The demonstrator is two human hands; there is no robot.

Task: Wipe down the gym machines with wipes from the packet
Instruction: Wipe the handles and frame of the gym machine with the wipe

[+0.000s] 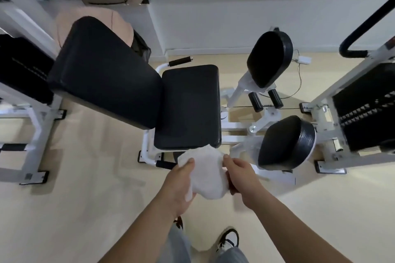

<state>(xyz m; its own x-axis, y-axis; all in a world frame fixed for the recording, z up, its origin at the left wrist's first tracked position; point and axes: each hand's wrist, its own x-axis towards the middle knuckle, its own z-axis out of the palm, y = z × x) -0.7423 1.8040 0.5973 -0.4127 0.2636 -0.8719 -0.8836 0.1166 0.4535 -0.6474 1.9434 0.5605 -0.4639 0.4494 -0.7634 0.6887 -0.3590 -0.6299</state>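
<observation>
A white wipe [206, 174] hangs spread between my two hands, just in front of the near edge of a black seat pad [189, 105]. My left hand [180, 188] grips the wipe's left side with the thumb on top. My right hand [240, 177] pinches its right edge, and something small and dark red shows under that hand; I cannot tell whether it is the packet. The seat belongs to a white-framed gym machine with a black backrest [104, 70] at the left and two black oval leg pads [270, 58] [285, 142] at the right.
White-framed weight stacks stand at the far left [19, 74] and far right [363, 104]. A black curved handle [363, 21] rises at the upper right. A low white wall [235, 23] runs behind the machine. Pale floor lies around my shoes [228, 239].
</observation>
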